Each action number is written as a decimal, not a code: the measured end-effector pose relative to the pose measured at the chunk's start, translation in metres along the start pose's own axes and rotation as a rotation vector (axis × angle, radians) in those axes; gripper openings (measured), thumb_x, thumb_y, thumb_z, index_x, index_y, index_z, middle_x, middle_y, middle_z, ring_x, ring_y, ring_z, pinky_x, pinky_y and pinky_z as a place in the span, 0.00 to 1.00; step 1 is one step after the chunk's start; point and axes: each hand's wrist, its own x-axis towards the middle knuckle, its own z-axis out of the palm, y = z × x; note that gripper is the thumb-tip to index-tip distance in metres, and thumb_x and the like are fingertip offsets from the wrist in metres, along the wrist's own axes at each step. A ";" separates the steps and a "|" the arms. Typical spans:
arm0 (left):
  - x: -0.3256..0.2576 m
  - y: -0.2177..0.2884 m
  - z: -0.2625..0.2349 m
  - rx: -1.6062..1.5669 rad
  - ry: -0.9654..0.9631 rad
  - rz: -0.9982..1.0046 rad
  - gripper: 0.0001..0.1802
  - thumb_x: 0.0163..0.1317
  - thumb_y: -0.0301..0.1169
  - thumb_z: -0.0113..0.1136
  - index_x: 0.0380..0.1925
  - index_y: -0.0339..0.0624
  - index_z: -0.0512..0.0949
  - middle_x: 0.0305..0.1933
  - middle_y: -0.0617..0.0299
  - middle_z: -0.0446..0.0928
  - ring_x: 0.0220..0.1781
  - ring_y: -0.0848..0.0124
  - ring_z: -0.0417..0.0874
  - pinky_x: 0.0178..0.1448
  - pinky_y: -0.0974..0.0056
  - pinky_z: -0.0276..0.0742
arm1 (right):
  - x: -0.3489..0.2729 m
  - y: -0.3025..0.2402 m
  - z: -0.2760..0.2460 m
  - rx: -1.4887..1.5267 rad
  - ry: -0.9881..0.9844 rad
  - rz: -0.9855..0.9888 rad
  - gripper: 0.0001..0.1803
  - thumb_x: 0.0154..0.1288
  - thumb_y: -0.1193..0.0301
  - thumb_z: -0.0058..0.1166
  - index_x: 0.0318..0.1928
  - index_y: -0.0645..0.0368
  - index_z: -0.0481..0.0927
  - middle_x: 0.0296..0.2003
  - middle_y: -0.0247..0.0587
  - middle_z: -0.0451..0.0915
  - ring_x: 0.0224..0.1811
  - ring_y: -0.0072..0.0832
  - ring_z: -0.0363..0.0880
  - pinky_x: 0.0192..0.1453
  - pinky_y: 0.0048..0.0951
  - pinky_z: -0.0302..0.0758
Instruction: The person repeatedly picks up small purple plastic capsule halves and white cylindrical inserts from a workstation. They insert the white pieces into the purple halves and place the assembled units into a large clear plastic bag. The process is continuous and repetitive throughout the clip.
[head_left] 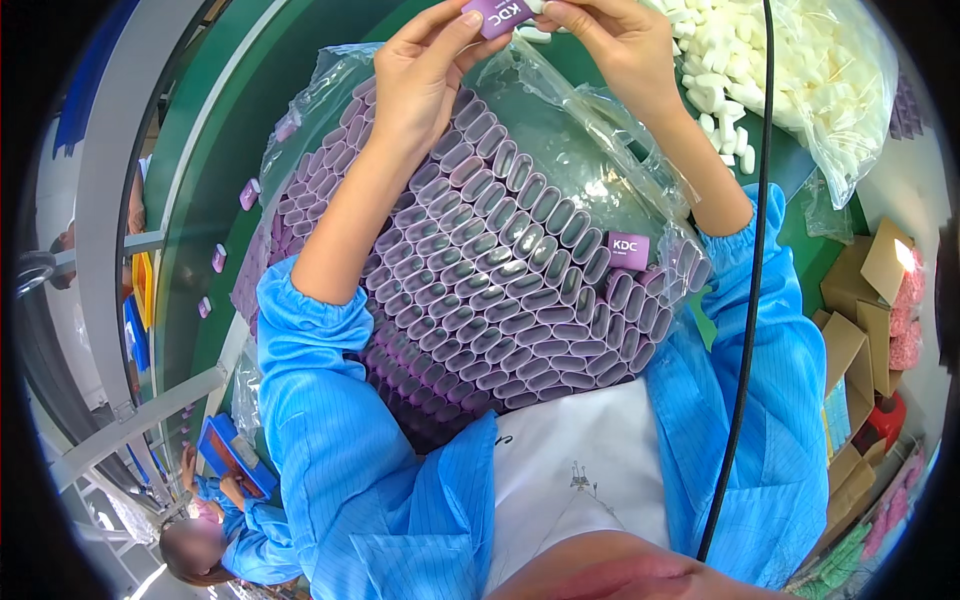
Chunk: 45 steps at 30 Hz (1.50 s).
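At the top edge, my left hand grips a small purple plastic case with light printing, thumb in front and fingers behind. My right hand pinches at the case's right end, where a bit of a white plastic piece shows; most of that piece is hidden by the fingers or cut off by the frame. Below my hands, many purple oval case shells stand packed in rows, hollow ends up. One more printed purple case lies on its side at their right edge.
Clear plastic film surrounds the shells on a green work surface. A bag of white plastic pieces spills at upper right. A black cable hangs across the right side. Cardboard boxes stand right. A co-worker sits lower left.
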 end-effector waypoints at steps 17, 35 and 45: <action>0.000 0.013 0.004 0.153 -0.026 -0.006 0.15 0.68 0.26 0.54 0.52 0.32 0.74 0.51 0.55 0.77 0.48 0.68 0.82 0.53 0.65 0.82 | -0.006 0.005 0.012 -0.206 0.054 -0.218 0.14 0.61 0.79 0.58 0.49 0.67 0.80 0.42 0.48 0.82 0.41 0.30 0.81 0.46 0.23 0.75; 0.058 0.060 -0.213 1.226 0.365 -0.464 0.21 0.53 0.33 0.63 0.46 0.33 0.81 0.42 0.54 0.82 0.39 0.63 0.83 0.49 0.61 0.79 | 0.018 0.062 -0.022 -0.841 -0.068 -0.159 0.09 0.58 0.72 0.58 0.37 0.64 0.84 0.31 0.51 0.81 0.34 0.42 0.78 0.40 0.36 0.74; 0.017 0.074 -0.057 1.439 -0.424 0.151 0.12 0.55 0.25 0.54 0.38 0.37 0.82 0.37 0.54 0.81 0.32 0.63 0.82 0.42 0.61 0.77 | 0.022 0.073 -0.005 -1.044 -0.228 -0.310 0.08 0.56 0.73 0.56 0.33 0.65 0.82 0.37 0.48 0.77 0.47 0.44 0.72 0.51 0.39 0.72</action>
